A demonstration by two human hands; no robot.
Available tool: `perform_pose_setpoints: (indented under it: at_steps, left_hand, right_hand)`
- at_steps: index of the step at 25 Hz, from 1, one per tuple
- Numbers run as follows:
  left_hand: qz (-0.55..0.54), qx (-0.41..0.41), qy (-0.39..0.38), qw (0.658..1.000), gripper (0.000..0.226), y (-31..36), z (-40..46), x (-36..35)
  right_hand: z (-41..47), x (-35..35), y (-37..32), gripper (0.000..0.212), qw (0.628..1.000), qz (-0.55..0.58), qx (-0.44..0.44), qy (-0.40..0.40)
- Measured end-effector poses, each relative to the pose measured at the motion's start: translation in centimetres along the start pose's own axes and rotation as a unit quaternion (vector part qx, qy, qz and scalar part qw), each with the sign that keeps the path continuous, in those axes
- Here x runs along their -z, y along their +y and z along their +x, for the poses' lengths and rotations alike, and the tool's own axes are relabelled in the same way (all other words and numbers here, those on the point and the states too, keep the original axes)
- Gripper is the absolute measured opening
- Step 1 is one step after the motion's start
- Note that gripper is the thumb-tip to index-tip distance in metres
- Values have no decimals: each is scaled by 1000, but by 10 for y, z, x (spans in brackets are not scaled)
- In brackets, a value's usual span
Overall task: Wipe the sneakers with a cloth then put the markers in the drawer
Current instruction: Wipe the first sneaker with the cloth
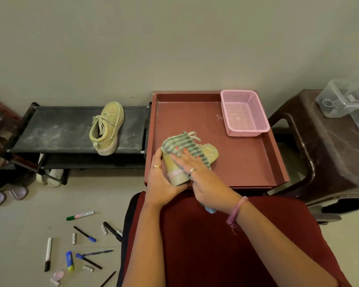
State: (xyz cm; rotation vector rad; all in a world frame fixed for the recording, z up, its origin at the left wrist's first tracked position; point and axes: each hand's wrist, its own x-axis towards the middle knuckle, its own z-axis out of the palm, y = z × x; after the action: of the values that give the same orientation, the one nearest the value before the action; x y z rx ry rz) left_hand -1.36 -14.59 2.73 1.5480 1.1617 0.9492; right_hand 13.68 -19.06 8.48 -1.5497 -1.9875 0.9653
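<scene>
A yellow-green sneaker point(212, 152) lies on the red-brown cabinet top point(236, 160) at its front left. My left hand point(161, 179) grips its heel. A green-and-white striped cloth point(179, 142) is draped over the shoe, and my right hand point(193, 164) presses flat on it with straight fingers. The second sneaker point(107, 130) rests on its side on the black shoe rack point(56, 129) to the left. Several markers and pens lie scattered on the floor at the lower left, among them a green marker point(80, 215) and a white-and-black one point(48, 254).
A pink mesh basket point(244, 112) stands at the cabinet top's back right. A dark brown plastic stool point(330, 146) with clear boxes is at the right. Slippers point(50, 177) sit under the rack. A glue stick point(69, 261) lies among the markers.
</scene>
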Motion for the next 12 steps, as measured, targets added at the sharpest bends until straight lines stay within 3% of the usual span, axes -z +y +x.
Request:
perform_pose_setpoints:
  at_steps: [3,5,10,12]
  left_hand:
    - [-5,-24,8,1000,99,-1,1,-3]
    - [-12,-18,13,1000,102,-6,4,-6]
    - [-43,17,32,998,108,-15,1,-1]
    - [-55,10,28,998,104,-14,0,-1]
  right_hand:
    - [4,12,21,92,993,95,-57,31]
    - [9,19,26,91,990,101,-89,44]
    - [-14,-14,8,95,995,-78,63,-3]
    - [-16,-11,30,96,999,-36,22,32]
